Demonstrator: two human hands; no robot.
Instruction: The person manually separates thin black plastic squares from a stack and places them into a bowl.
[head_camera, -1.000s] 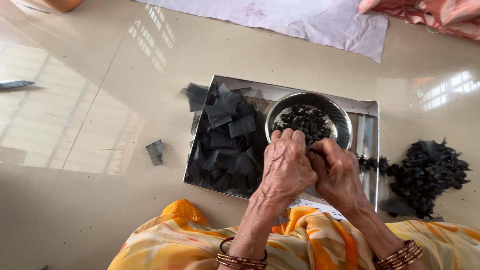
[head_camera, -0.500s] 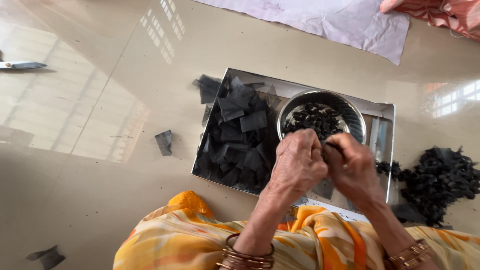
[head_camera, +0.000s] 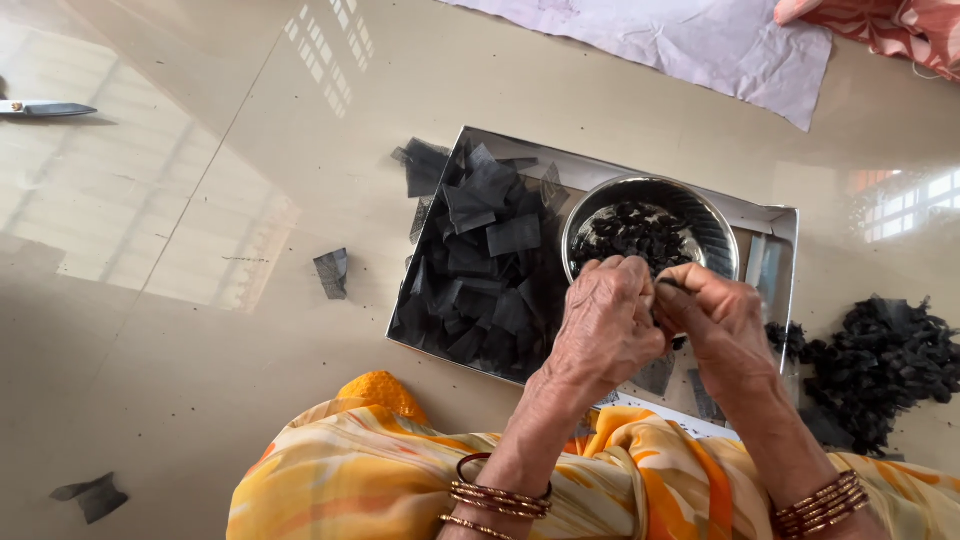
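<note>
A pair of scissors (head_camera: 45, 108) lies on the floor (head_camera: 200, 200) at the far left edge of the view. A dark scrap (head_camera: 92, 495) lies near the lower left corner, and a second, folded scrap (head_camera: 332, 272) lies alone further right, just left of the tray.

The metal tray (head_camera: 780, 225) sits on the floor in front of the seated person. Its left half holds a loose pile of black squares (head_camera: 485, 270), several of which spill over the tray's far left corner. Its right half holds a round steel bowl (head_camera: 715, 225) containing small dark twisted pieces (head_camera: 630, 232).

The left hand (head_camera: 605, 325) is held over the near rim of the bowl, fingers curled inward and closed against the right hand. The right hand (head_camera: 715, 320) meets it, thumb and fingers pinched narrowly. A small dark piece (head_camera: 664, 284) shows between the fingertips of the two hands, directly above the bowl's near rim; the exact share of the grip taken by each hand cannot be told. Bangles (head_camera: 500, 495) circle both wrists.

Right of the tray, a heap of dark crumpled pieces (head_camera: 880, 360) rests on the floor. A pale sheet (head_camera: 680, 40) lies beyond the tray's far edge, and red patterned cloth (head_camera: 880, 25) occupies the upper right corner.
</note>
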